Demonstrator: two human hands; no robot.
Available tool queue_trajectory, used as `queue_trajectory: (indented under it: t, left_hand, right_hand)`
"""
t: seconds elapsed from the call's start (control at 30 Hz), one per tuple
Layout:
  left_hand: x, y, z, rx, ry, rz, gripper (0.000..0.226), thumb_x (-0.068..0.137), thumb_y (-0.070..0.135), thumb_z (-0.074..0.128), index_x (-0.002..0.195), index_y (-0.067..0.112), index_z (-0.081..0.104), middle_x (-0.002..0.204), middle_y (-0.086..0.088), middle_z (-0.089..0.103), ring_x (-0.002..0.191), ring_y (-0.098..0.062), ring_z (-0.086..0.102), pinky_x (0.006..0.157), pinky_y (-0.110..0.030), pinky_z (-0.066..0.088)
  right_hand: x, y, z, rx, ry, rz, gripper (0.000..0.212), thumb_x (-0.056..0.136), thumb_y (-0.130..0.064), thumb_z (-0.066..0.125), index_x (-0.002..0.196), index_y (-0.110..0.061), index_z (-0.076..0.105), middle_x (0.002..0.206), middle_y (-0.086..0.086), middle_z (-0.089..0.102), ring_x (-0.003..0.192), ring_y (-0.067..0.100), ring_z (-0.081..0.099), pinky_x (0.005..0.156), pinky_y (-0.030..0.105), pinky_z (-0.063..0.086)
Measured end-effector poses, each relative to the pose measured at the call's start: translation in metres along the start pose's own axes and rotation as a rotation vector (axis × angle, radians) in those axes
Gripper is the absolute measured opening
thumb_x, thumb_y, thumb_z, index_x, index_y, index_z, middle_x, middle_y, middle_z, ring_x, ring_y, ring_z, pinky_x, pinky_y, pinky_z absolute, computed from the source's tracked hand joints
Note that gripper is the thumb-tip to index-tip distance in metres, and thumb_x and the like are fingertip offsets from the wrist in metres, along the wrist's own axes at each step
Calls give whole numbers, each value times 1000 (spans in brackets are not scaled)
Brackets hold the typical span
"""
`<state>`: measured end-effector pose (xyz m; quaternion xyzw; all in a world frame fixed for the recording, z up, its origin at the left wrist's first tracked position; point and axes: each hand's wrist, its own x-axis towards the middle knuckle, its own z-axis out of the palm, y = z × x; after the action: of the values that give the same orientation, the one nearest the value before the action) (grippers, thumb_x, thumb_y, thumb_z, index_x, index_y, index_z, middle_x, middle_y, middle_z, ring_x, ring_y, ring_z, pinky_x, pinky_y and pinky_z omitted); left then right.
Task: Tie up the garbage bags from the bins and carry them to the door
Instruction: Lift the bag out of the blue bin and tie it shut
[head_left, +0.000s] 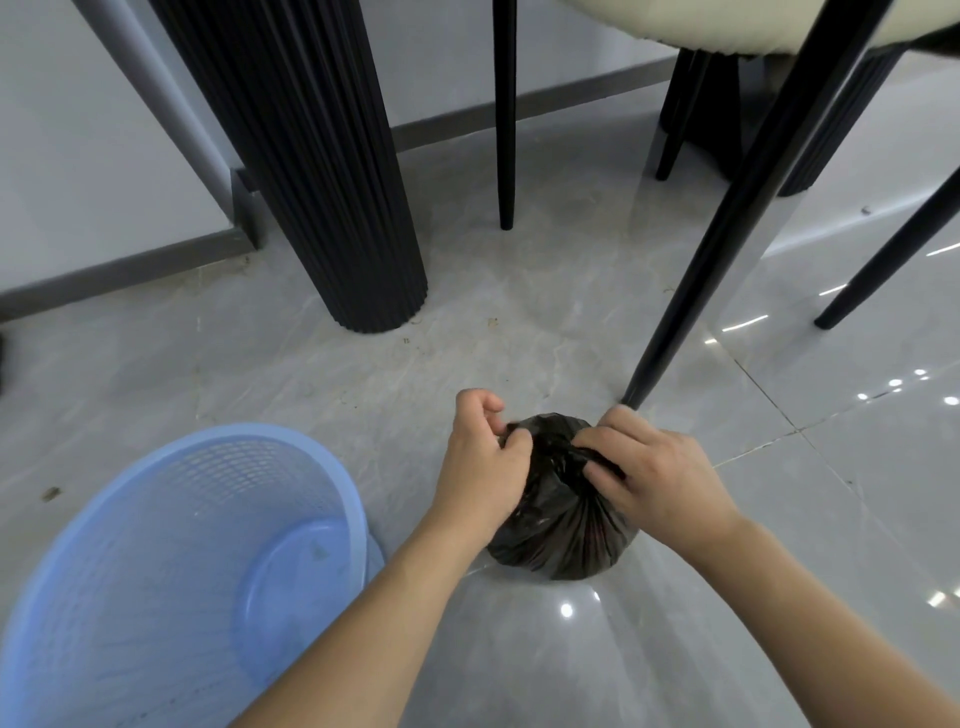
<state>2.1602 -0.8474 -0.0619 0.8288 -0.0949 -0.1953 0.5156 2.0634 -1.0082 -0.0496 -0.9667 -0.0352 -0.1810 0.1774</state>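
A small black garbage bag (563, 530) sits on the grey tiled floor, its top gathered into a bunch. My left hand (480, 457) pinches the gathered plastic on the bag's left side. My right hand (654, 473) grips the twisted plastic on the right side of the bunch. Both hands are closed on the bag's neck. To the left stands a light blue mesh bin (171, 571), with no bag inside it.
A thick black fluted table leg (322, 171) rises behind the bin. Thin black chair legs (727, 228) stand close behind the bag, one touching down just beyond my right hand. A wall with grey skirting (119, 270) runs along the left.
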Motion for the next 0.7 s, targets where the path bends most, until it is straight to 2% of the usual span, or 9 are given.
queue_trajectory:
  t: [0.07,0.13,0.23,0.3,0.4,0.5,0.57,0.63,0.7]
  left_hand:
    - [-11,-2,-4,41,-23,87,37,73,31,58,99,39,32,102,11,43,86,-11,50,71,-24,41]
    - [-22,-8,-5,156,-79,177,36,69,35,58,98,38,36,103,15,39,90,-10,47,82,-29,41]
    - [-25,-15,2,441,-125,254,24,76,38,58,99,33,52,101,18,39,99,-9,43,87,-27,27]
    - [-23,-17,6,559,-90,273,17,83,33,53,99,28,58,100,14,45,101,-14,43,84,-28,24]
    - [-19,-17,5,618,-57,277,17,86,32,46,99,28,56,97,13,47,96,-15,43,86,-32,27]
    - [-19,-14,5,635,-57,299,15,86,33,45,98,31,54,95,14,47,94,-14,42,86,-32,26]
    - [-19,-13,7,643,-36,304,13,87,32,46,98,33,53,98,14,49,95,-13,43,86,-32,25]
    - [-17,-12,9,654,-9,298,14,89,30,47,100,32,54,100,14,51,96,-13,44,85,-31,24]
    - [-14,-12,10,652,17,293,13,88,29,49,100,31,55,98,15,51,95,-12,45,83,-29,22]
  right_hand:
    - [5,1,-2,57,-94,141,15,80,-27,62,87,-18,71,89,-7,57,60,15,57,51,33,51]
    - [12,4,-3,221,-181,296,4,75,-23,69,79,-22,68,89,-12,55,70,10,59,65,27,50]
    - [20,8,-5,442,-265,478,10,72,-16,73,68,-22,66,88,-12,60,77,3,59,72,17,45]
    - [21,10,-8,574,-347,561,12,73,-12,75,65,-15,67,93,-10,63,77,2,60,70,14,44]
    - [18,12,-12,832,-427,642,20,76,-5,74,59,-7,63,95,-6,64,66,-1,57,61,8,40]
    - [15,7,-14,1143,-439,683,16,74,-6,68,60,-4,59,78,-6,61,57,-1,54,54,9,40]
    - [14,5,-13,1295,-387,750,15,71,-10,61,59,-5,54,59,0,50,41,4,44,39,12,33]
    - [13,8,-12,1297,-353,847,25,74,-17,62,57,-10,46,47,1,33,36,10,27,35,18,21]
    - [12,14,-9,1218,-350,901,29,84,-21,62,64,-8,45,44,-1,30,37,11,24,36,20,19]
